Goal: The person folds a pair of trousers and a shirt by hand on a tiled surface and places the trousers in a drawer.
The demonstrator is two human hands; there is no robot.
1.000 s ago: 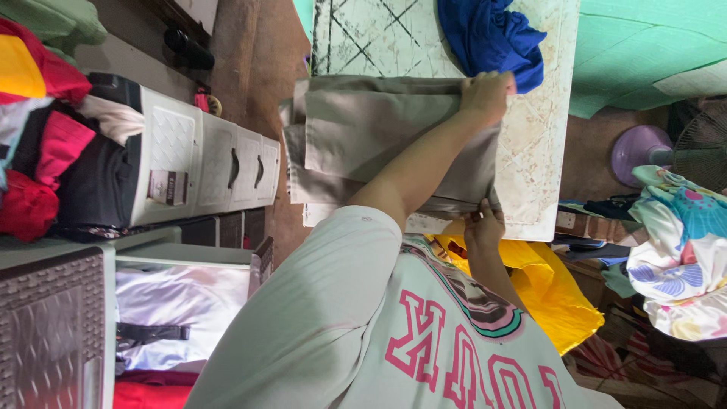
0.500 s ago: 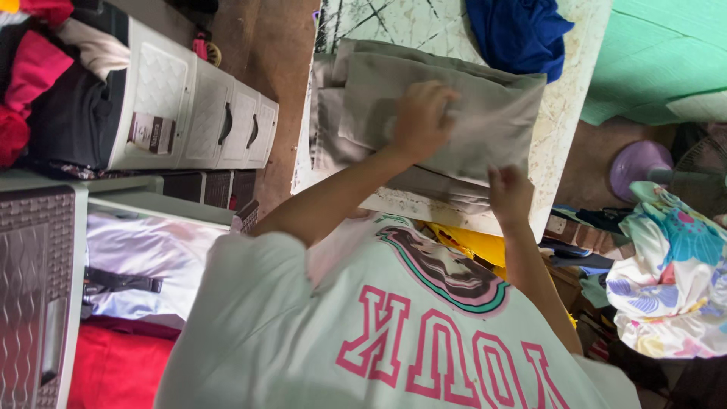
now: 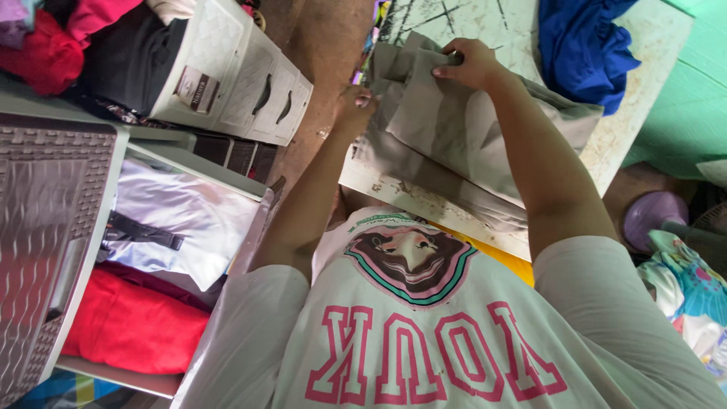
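A folded beige-grey garment (image 3: 454,129) lies across a worn white table (image 3: 651,68). My left hand (image 3: 354,104) grips its left end, at the table's left edge. My right hand (image 3: 469,64) reaches over the cloth and pinches the upper layer's far left corner, lifting a fold. Both forearms come up from my pale printed shirt (image 3: 424,333) at the bottom of the view. A crumpled blue garment (image 3: 583,45) rests on the table beyond the beige one, apart from both hands.
White plastic drawers (image 3: 250,83) stand left of the table across a strip of brown floor. A shelf at the left holds folded white cloth (image 3: 182,220) and red cloth (image 3: 129,326). Yellow cloth (image 3: 515,265), a purple fan base (image 3: 651,216) and green fabric (image 3: 697,98) sit at the right.
Both hands moved from the garment's right end to its left end. The left hand slid across the cloth; the right hand left the near edge and took hold of the far left corner.
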